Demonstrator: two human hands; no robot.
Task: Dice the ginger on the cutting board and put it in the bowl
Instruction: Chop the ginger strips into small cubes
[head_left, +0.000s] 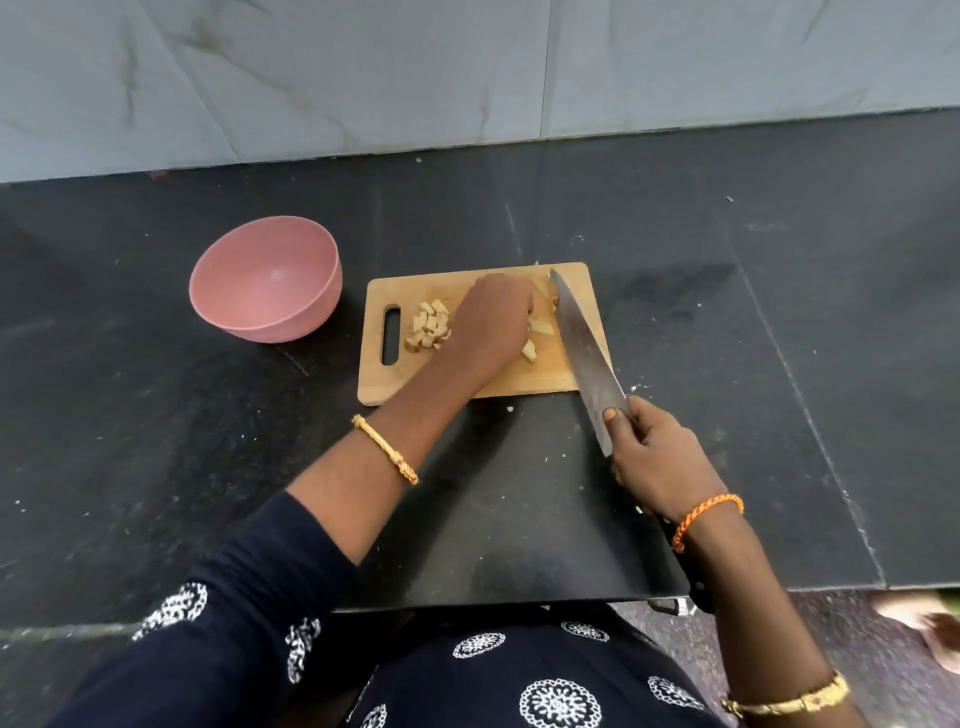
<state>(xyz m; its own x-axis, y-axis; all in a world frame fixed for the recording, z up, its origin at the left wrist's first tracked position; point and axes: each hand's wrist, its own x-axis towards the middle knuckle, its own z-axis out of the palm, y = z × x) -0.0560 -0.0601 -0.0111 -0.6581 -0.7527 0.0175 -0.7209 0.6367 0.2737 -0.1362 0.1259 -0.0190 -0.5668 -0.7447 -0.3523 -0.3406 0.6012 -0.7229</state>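
- Head view: dark stone counter (156, 441) with white specks, pale marbled wall behind; person in a dark printed top stands at the near edge.
- Wooden cutting board (467, 382) sits mid-counter, handle slot at its left end.
- Pink bowl (265, 278) stands left of the board, just beside it, not touching; looks empty.
- Pile of diced ginger (430, 325) lies on the board's left part, near the slot.
- Uncut ginger pieces (530, 349) lie right of the left hand, between hand and blade; part is hidden under the hand.
- Left hand (493, 317) rests palm-down on the board, fingers curled over the ginger being cut; fingertips hidden, so a firm pinch versus a press is unclear. I read it as holding the piece down.
- Right hand (649, 457) grips the knife (582, 343) at the blade's heel, thumb on the flat, handle running back under the wrist.
- Blade's long axis runs from near-right to far-left, tip at the board's far edge, edge just right of the left fingers.
- Key relation: ginger sits directly left of the blade, left hand nearer; the next cut probably comes down close to the fingers.
- Judgement: dicing partly done, nothing yet moved to the bowl.
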